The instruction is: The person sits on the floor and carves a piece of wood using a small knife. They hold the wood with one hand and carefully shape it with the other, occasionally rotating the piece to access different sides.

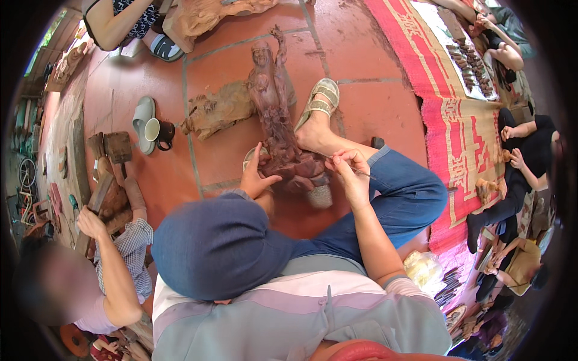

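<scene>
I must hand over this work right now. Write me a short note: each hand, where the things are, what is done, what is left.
Left hand: grips the base of the dark wooden statue, steadying it.
Right hand: pinches a thin tool beside the base; its tip is too small to see clearly.
Statue: lies on the red tiled floor, between the knees, head away from the person, next to the sandalled foot.
Done: the figure is already carved in detail.
Left: fine work at the base seems in progress; how much remains cannot be judged.

Blue jeans, striped shirt, bare hands

Above the right hand (352, 177), a woven sandal (319, 101); below it, rolled jeans (397, 198) and a grey-lilac striped shirt (301, 319).
</scene>
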A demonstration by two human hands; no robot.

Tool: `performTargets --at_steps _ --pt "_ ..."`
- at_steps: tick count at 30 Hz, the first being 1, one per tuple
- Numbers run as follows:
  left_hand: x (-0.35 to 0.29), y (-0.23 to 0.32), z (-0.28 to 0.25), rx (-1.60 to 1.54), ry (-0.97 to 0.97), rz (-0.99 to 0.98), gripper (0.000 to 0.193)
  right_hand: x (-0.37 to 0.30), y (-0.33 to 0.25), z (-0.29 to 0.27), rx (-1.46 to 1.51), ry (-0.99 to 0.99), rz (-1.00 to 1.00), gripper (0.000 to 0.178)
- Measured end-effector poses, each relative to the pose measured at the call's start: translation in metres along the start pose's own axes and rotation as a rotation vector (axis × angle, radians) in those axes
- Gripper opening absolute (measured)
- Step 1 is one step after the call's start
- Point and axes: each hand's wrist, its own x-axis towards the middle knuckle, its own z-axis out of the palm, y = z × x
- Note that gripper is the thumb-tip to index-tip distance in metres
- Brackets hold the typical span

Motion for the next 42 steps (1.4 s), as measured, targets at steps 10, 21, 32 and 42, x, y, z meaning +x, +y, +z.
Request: performTargets --at_steps 10,21,32,42 --pt "0.007 -0.035 -0.012 -0.578 0.210 -0.216 0.065 -0.017 -0.002 -0.019 0.088 0.028 -0.043 0.011" --pt "0.105 0.087 -0.107 -0.446 0.250 0.040 0.050 -0.017 0.004 -0.019 0.127 -0.011 0.019 0.009" --pt "0.219 0.153 -0.112 -0.085 0.138 0.019 0.092 -0.024 -0.001 -0.032 0.186 -0.008 0.101 0.008" --pt "0.255 0.113 -0.094 -0.667 -0.222 -0.105 0.067 -0.023 -0.012 -0.046 0.384 0.025 0.149 0.004"
